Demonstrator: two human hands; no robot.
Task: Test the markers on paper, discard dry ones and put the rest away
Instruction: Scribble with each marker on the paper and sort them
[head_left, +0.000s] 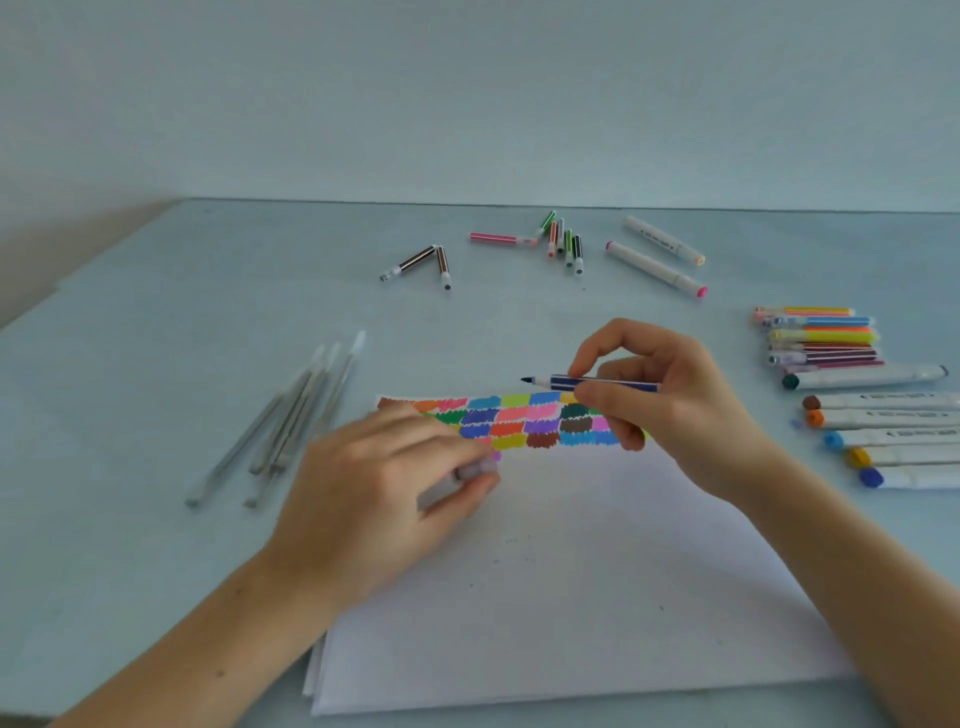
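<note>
My right hand (660, 400) pinches an uncapped dark blue striped marker (563, 383), tip pointing left, just above the sheet. My left hand (384, 483) rests on the white paper (571, 571) and grips a pale cap or short marker piece (475, 470) between its fingertips; which it is I cannot tell. Rows of coloured test patches (524, 423) run across the paper's far edge, partly hidden by both hands.
Several thin grey pens (283, 431) lie at the left. Small striped markers (563, 241) and two brown ones (426, 265) lie at the back beside two thick white markers (657, 267). Colourful slim markers (821, 338) and thick white markers (888, 434) line the right side.
</note>
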